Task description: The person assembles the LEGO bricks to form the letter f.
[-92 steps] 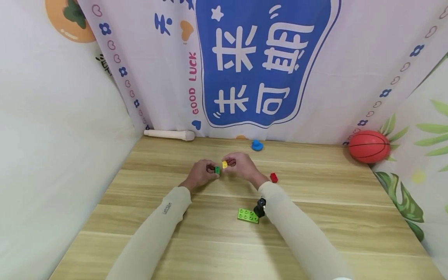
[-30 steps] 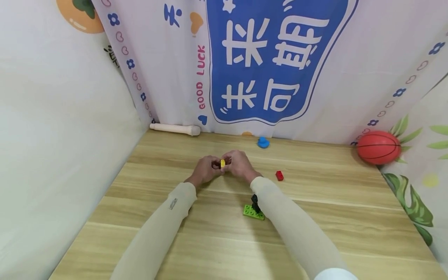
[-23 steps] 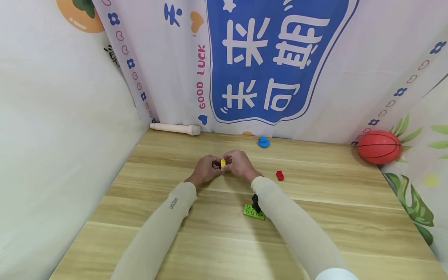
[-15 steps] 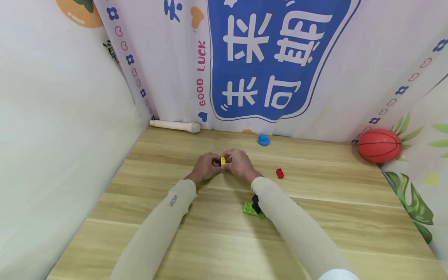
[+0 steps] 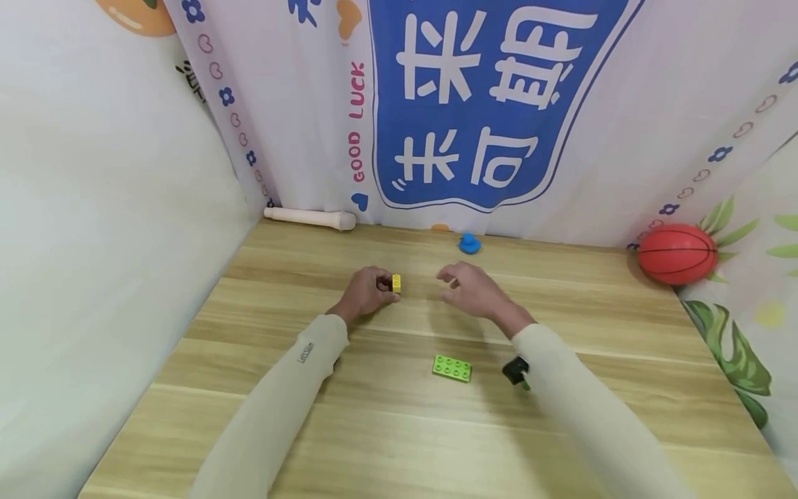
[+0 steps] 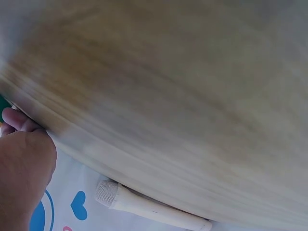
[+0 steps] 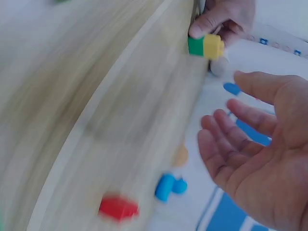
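Observation:
My left hand [image 5: 364, 292] pinches a small green building brick [image 7: 196, 45] with a yellow brick [image 5: 396, 283] joined onto its studs. The right wrist view shows the two stacked most plainly; in the left wrist view only part of the hand [image 6: 24, 154] and a sliver of green appear. To the right of the stack, my right hand [image 5: 475, 290] hovers with loosely bent fingers and nothing in its grasp. A red brick [image 7: 118, 208] shows blurred in the right wrist view; in the head view the right hand or arm hides it. Nearer me lies a flat light-green studded brick [image 5: 451, 369].
Along the back wall are a white toy microphone [image 5: 309, 217] and a blue rubber duck [image 5: 470, 244]. A red basketball-patterned ball [image 5: 677, 254] stands at the back right corner. Something small and green [image 5: 526, 383] peeks out by the right sleeve; its kind is unclear.
The yellow brick, first apart from the green one, is now joined to it in my left hand. My right hand has let go and moved right, uncovering the light-green brick.

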Demonstrator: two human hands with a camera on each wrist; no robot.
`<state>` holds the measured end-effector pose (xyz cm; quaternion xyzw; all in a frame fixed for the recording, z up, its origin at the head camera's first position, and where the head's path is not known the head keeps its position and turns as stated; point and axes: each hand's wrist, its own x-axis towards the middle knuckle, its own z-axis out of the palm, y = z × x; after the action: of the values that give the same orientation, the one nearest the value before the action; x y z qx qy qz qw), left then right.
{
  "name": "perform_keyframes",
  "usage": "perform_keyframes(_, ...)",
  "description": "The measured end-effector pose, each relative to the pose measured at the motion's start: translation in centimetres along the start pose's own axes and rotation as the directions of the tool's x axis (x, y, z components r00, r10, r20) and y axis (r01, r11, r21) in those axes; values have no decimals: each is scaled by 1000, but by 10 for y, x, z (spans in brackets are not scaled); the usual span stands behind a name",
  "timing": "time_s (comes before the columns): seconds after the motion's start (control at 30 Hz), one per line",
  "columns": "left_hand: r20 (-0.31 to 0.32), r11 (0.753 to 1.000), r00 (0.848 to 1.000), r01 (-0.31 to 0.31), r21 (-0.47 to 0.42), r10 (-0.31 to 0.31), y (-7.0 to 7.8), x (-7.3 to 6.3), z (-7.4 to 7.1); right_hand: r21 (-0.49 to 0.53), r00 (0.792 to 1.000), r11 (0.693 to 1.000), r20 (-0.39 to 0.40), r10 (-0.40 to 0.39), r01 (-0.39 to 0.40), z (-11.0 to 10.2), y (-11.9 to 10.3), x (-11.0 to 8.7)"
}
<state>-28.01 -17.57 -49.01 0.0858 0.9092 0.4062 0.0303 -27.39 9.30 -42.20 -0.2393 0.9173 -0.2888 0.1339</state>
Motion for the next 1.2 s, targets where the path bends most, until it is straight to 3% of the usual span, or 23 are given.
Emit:
perform_keyframes(0.17,-2,1000,1000,-4,-16,4,-2,1,1,-116,999,992,0,41,-41,-16,22,-50)
perform_keyframes(0.37,3,1000,1000,20,-14,-20,-4,0,-2,-134,1000,991,26,-8,11,2,29,-85)
perform_keyframes(0.53,-4,999,999,41,0,-41,-2,1,-2,-129,995,991,97,-21,34,33,16,-91)
perform_keyframes(0.73,8,999,999,40,14,-40,2,2,1,-137,997,991,81,2,9,55,8,-94)
perform_keyframes(0.97,3,999,999,44,8,-44,3,2,1,-161,999,987,40,-5,12,62,6,-94)
perform_keyframes(1.2,12,999,999,40,-26,-40,1,1,3,-154,999,988,47,-18,25,62,5,-95)
